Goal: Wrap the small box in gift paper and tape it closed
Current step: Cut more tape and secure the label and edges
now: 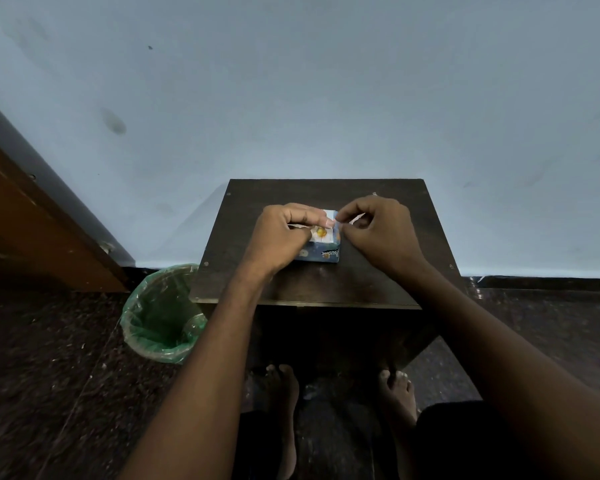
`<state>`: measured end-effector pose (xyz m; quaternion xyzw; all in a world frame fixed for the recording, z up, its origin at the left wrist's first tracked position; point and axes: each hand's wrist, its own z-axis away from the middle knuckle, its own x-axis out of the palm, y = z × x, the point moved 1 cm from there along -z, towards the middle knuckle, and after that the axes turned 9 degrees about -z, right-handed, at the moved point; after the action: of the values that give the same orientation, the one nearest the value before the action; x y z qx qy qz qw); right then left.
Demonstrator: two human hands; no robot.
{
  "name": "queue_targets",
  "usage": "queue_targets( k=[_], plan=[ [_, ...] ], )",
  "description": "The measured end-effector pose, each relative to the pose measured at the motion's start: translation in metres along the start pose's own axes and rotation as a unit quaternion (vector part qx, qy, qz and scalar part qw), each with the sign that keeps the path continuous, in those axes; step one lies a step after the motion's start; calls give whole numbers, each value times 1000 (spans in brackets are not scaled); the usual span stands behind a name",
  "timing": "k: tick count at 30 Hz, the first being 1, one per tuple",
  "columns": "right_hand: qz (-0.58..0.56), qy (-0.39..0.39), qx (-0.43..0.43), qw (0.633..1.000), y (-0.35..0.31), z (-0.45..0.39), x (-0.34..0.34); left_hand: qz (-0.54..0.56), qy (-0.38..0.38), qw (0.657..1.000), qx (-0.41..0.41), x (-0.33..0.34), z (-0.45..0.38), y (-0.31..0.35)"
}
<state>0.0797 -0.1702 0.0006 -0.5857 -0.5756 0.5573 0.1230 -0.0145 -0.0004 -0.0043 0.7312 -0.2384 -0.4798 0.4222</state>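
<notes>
left hand (284,233) covering box (321,245), right hand (378,230) pinching something indistinct

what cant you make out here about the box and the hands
Head view only:
- Small box in blue patterned gift paper: its left part is hidden under the left hand.
- Tape: a pale strip by the right hand is too small to identify.
- Right fingers' hold: curled inward, hidden by the hand's back.

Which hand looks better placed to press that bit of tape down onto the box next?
The right hand, probably. It pinches what looks like a pale tape strip at the small box's top right edge, while the left hand is busy holding the paper flap down on top.
</notes>
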Motion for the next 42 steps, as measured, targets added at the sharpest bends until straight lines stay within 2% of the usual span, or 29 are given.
queue_targets(
  k=[2, 8, 16, 24, 34, 42],
  plan=[
    [-12, -9, -1, 1000, 0, 3, 3, 2, -1, 1000, -4, -2, 0, -3],
    [56, -51, -49, 996, 8, 3, 5, -59, -19, 998, 14, -2, 1, -21],
    [62, -93, -78, 991, 14, 0, 2, -123, 11, 992, 26, 9, 4, -18],
    [-27, -77, -38, 996, 0, 4, -5, -127, 9, 992, 15, 9, 2, -22],
    [-11, -79, -45, 996, 0, 3, -3, -134, 7, 991, 23, 7, 3, -20],
    [-9, -138, -30, 990, 11, -4, -9, -130, -4, 990, 50, 2, -1, -27]
  ],
)
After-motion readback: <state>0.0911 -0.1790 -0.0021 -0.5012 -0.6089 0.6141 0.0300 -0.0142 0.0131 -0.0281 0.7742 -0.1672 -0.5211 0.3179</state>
